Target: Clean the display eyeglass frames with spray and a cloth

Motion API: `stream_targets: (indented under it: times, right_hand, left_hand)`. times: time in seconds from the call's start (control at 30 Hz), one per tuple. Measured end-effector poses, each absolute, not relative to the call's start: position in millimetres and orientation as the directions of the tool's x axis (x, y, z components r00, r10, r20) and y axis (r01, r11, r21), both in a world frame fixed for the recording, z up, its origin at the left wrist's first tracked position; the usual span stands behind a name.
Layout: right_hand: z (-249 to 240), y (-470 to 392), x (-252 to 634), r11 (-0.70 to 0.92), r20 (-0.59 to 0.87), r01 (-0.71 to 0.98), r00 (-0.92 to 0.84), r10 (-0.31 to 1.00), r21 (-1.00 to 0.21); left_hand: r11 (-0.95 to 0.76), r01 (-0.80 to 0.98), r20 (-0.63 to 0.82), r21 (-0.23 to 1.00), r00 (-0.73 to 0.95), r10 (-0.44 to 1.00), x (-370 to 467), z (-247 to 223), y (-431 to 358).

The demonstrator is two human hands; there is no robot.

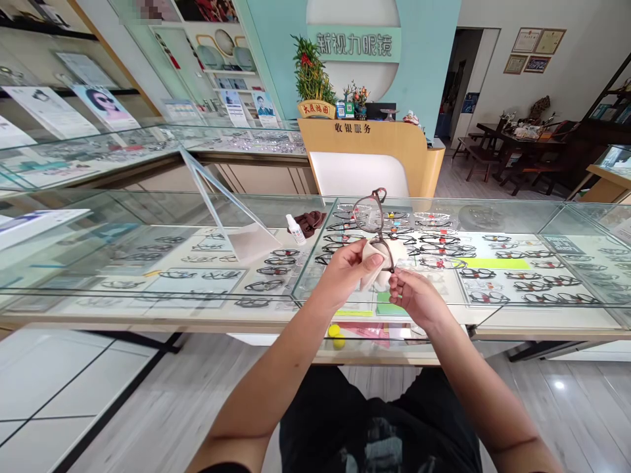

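A pair of dark-rimmed eyeglasses is held up on end above the glass counter, one lens high and the other low. My left hand pinches a white cloth around the lower lens, thumb on the near side. On the lower right of the frame, the fingers of my right hand are closed at the rim or temple; the cloth partly hides the lower lens. Left of my hands, a small white bottle stands on the glass beside a crumpled brown cloth.
Under the glass of the display counter lie rows of spectacle frames. A tilted tabletop mirror stands on the left. Farther back is a wooden cashier desk with a potted plant.
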State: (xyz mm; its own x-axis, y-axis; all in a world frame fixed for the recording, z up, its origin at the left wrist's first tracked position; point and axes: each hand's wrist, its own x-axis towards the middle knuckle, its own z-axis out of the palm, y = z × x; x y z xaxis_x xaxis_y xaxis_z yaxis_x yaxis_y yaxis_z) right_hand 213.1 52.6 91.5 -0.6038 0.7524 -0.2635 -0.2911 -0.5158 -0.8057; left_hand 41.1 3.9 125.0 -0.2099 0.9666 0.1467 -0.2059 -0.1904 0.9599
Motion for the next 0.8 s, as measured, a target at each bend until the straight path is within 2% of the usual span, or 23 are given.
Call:
stream_targets:
  times: [0.23, 0.33, 0.53, 0.8]
  right_hand:
    - [90.1, 51.7, 211.1, -0.574, -0.285, -0.268, -0.663, 0.692, -0.774]
    - [89.8, 50.8, 211.6, -0.551, -0.286, -0.271, -0.632, 0.720, -0.790]
    - [86.7, 52.4, 213.6, -0.392, -0.212, -0.262, -0.524, 0.825, -0.882]
    - [88.4, 56.7, 216.6, -0.362, -0.205, -0.256, -0.483, 0.851, -0.896]
  left_hand:
    - [-0.193, -0.235, 0.144, 0.953, -0.210, 0.967, 40.4, 122.6, 4.4]
    - [-0.187, -0.243, 0.135, 0.952, -0.214, 0.967, 41.7, 122.9, 4.1]
    - [-0.205, -0.207, 0.152, 0.957, -0.248, 0.957, 43.0, 122.8, 3.5]
    - [-0.198, -0.210, 0.145, 0.957, -0.243, 0.959, 44.0, 124.3, 3.2]
